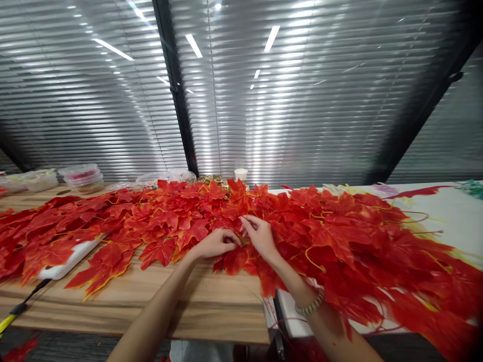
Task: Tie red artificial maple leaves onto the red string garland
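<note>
Red artificial maple leaves (192,234) with yellow edges and thin stems lie in a long, thick heap across the tabletops. My left hand (219,243) is closed at the heap's near edge, thumb and fingers drawn together over a red leaf (234,259). Close beside it, my right hand (259,235) bends in from the right, fingers pinched together among the leaves. Whatever lies between the right fingertips is too small or hidden to make out. A beaded bracelet (310,303) circles my right wrist.
A white power strip (71,259) with a cable lies partly under leaves at left. Clear plastic tubs (82,178) and a white paper cup (240,174) stand behind the heap. The wooden table (222,306) meets a white table (453,221). Window blinds (287,110) rise behind.
</note>
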The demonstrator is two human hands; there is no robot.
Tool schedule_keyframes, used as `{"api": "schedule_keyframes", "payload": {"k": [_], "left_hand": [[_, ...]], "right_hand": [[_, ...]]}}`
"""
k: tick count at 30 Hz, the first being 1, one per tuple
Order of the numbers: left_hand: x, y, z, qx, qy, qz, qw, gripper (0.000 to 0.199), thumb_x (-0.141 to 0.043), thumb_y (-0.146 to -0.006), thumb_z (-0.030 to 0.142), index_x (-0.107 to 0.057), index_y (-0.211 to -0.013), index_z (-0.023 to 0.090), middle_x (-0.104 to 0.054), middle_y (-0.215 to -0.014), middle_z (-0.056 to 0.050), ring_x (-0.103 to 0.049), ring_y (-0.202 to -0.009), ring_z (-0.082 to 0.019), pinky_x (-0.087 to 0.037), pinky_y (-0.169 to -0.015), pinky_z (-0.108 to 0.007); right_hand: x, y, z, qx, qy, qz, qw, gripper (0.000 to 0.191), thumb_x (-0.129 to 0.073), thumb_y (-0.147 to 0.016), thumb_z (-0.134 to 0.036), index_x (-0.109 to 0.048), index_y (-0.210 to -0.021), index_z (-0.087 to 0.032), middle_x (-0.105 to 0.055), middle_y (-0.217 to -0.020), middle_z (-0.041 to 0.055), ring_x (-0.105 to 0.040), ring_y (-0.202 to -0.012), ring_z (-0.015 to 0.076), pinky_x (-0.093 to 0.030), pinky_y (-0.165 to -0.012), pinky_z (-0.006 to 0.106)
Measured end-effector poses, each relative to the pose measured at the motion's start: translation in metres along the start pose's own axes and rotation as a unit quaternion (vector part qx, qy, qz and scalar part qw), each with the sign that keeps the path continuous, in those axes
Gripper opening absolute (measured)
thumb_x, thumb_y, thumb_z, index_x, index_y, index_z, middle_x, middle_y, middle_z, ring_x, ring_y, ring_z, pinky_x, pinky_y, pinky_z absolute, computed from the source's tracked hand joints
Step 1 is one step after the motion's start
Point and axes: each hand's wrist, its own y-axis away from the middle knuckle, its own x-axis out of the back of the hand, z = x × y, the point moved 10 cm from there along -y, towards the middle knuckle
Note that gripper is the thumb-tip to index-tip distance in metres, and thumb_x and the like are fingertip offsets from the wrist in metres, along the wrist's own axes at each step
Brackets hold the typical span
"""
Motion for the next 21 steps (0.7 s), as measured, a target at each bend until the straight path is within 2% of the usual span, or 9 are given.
{"api": "schedule_keyframes", "payload": {"k": [9, 21], "left_hand": [[0.0001, -0.0001, 0.0013, 0.002, 0.005, -0.001, 1.0, 0.025, -0.048, -0.07, 0.014, -0.067, -0.086, 0.014, -0.067, -0.085, -0.004, -0.057, -0.071, -0.014, -0.043, -0.068, -0.023], [-0.0001, 0.0, 0.0034, 0.003, 0.007, -0.004, 1.0, 0.024, -0.048, -0.07, 0.014, -0.067, -0.086, 0.013, -0.066, -0.082, -0.003, -0.055, -0.069, -0.013, -0.042, -0.067, -0.021]], "right_hand": [[-0.0016, 0.0003, 0.0015, 0.002, 0.009, -0.007, 1.0, 0.029, -0.052, -0.079, -0.041, -0.064, -0.078, -0.015, -0.057, -0.058, 0.0016, -0.052, -0.048, 0.0127, -0.043, -0.049, 0.023], [-0.0054, 0.002, 0.0022, 0.001, 0.028, -0.02, 0.999, 0.028, -0.052, -0.08, -0.039, -0.063, -0.077, -0.014, -0.058, -0.058, 0.0015, -0.053, -0.048, 0.0128, -0.044, -0.048, 0.023]]}}
